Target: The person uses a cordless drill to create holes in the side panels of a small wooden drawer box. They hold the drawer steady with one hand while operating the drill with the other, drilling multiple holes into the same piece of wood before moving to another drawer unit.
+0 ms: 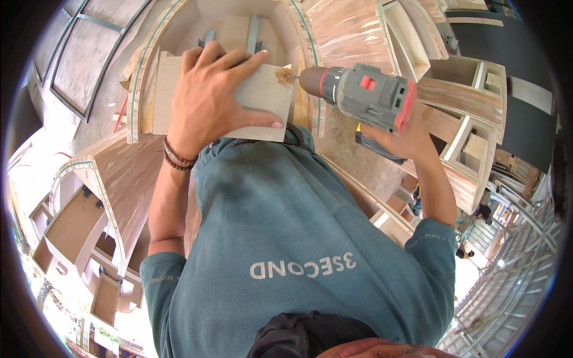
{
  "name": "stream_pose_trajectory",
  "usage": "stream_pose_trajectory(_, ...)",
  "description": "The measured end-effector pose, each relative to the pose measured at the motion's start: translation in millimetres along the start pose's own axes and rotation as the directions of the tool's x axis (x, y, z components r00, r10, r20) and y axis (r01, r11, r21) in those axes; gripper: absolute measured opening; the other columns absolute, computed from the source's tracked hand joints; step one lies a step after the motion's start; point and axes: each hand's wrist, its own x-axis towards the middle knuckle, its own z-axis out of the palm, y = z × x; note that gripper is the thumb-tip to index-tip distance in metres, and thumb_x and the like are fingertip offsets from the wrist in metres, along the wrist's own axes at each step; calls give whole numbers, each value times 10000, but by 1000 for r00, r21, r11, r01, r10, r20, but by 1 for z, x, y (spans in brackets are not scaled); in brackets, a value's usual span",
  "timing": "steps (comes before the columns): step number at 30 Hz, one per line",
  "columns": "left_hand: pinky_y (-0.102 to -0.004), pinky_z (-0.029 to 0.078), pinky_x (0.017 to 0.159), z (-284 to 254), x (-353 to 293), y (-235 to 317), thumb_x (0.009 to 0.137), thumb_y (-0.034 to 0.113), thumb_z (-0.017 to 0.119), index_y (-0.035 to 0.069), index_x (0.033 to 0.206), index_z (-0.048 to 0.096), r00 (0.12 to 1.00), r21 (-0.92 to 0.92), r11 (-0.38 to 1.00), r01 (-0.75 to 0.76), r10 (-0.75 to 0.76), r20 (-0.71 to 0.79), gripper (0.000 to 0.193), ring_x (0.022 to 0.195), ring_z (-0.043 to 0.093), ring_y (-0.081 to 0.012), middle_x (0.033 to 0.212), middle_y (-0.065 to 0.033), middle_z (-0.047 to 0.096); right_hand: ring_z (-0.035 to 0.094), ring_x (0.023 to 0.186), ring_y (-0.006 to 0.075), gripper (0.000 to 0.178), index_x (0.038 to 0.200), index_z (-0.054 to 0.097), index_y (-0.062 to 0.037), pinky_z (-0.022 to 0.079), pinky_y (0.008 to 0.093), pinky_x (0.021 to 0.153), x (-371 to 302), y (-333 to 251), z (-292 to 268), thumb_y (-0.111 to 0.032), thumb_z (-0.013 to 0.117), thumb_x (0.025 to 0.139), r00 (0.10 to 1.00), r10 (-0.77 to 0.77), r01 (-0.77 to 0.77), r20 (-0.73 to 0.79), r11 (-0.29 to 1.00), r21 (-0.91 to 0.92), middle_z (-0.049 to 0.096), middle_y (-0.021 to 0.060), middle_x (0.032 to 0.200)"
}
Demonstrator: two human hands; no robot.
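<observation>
A pale wooden board (262, 95) lies across a curved wooden cabinet frame (304, 36) in front of me. My left hand (206, 98) presses on it, fingers spread and thumb stretched along the surface. In my right hand (409, 140) is a grey and red cordless drill (364, 92), gripped by its handle. The thin bit points left and meets the board's right edge, or comes very close; I cannot tell how deep it sits. Loose wood shavings (283, 76) are heaped beside the tip.
Inside the frame, metal drawer runners (253, 33) stand behind the board. Unfinished wooden cabinets (471, 89) with open compartments crowd the right. Another curved cabinet (101, 185) is at the left, with a dark metal frame (77, 65) on the floor beyond.
</observation>
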Motion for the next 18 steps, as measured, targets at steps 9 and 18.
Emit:
stream_pose_trajectory(9, -377, 391, 940, 0, -3, 3, 487, 664, 854, 141, 1227, 728, 998, -5, 999, 48, -48, -27, 915, 998, 559, -232, 1091, -21, 715, 600, 1185, 275, 886, 1356, 434, 22, 484, 391, 1011, 0, -7, -15, -312, 896, 679, 997, 79, -79, 11, 996, -44, 586, 161, 1271)
stream_pose_trajectory(18, -379, 387, 979, 0, -6, 0, 499, 628, 866, 147, 1250, 722, 999, -11, 999, 48, -48, -22, 903, 999, 556, -222, 1116, -18, 708, 596, 1137, 255, 788, 1322, 519, -12, 466, 392, 991, 8, -2, -6, -173, 895, 648, 1000, -8, 8, 1, 986, 165, 601, 121, 1227)
